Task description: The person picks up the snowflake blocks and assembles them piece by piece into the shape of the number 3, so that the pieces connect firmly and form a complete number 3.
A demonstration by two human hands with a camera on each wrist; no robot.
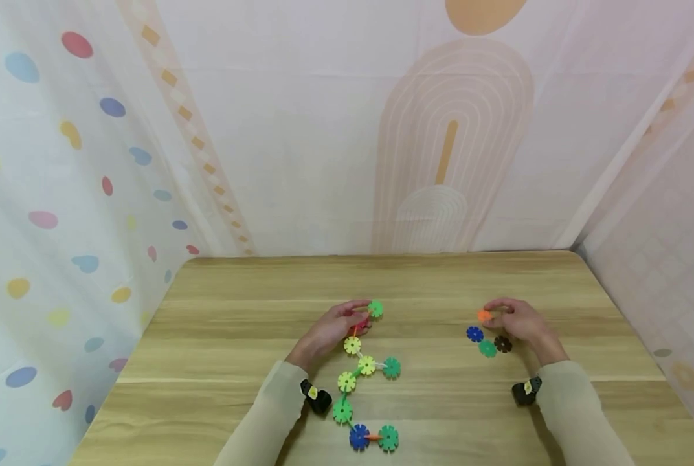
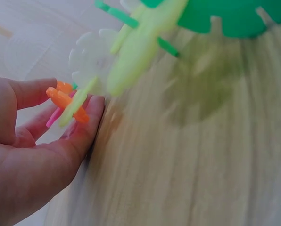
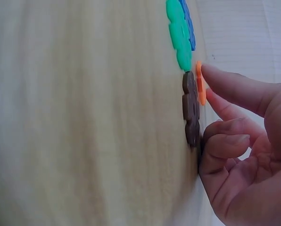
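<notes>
Left hand pinches the disc chain at its top end; chain likely light, floppy at joints. Right hand pinches orange disc by its rim.

Table: matt wood-grain, smooth. Snowflake discs: smooth plastic, slight sheen. Backdrop: matt printed cloth. Sleeves: soft knit.

A wooden table carries everything. On it lies a chain of linked plastic flower discs in yellow, green and blue, and well apart to the right lie a loose blue disc, green disc and brown disc.
</notes>
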